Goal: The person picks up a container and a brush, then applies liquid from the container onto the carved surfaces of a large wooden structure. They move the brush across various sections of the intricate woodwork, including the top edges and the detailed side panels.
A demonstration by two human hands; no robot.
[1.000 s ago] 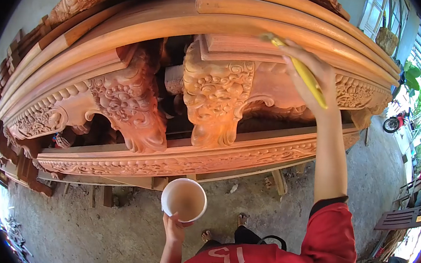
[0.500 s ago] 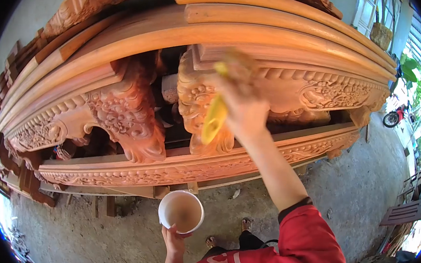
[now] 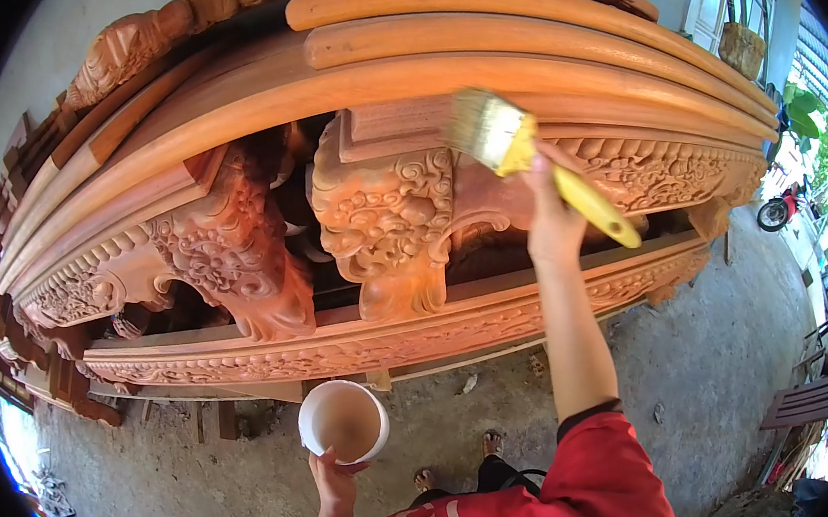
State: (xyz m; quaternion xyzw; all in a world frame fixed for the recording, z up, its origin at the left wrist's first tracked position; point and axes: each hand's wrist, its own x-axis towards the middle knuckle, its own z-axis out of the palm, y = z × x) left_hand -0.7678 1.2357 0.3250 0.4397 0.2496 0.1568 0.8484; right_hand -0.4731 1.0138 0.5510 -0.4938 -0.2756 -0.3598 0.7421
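Observation:
My right hand (image 3: 555,217) grips a wide paintbrush (image 3: 505,150) with a yellow handle. Its pale bristles point left and overlap the moulding above a carved wooden piece (image 3: 389,207); they are slightly blurred. The yellow handle sticks out to the right of my fingers. Low in the view, my left hand (image 3: 336,476) holds a white bucket (image 3: 305,416) by its near side, fingers curled at the wall. A thin brownish liquid shows inside the bucket. The carved wood has scrolls and floral relief, with a reddish-orange, partly glossy surface.
Long curved wooden rails (image 3: 551,42) lie stacked across the top of the carved pieces. A long carved beam (image 3: 327,354) runs along the near side. Bare concrete floor (image 3: 681,361) stretches around my feet. A red motorbike (image 3: 779,208) stands far right, near a slatted wooden panel (image 3: 812,399).
My right hand has moved right, and the paintbrush has swung so its bristles now point left instead of up. The bucket has shifted slightly left and down in view.

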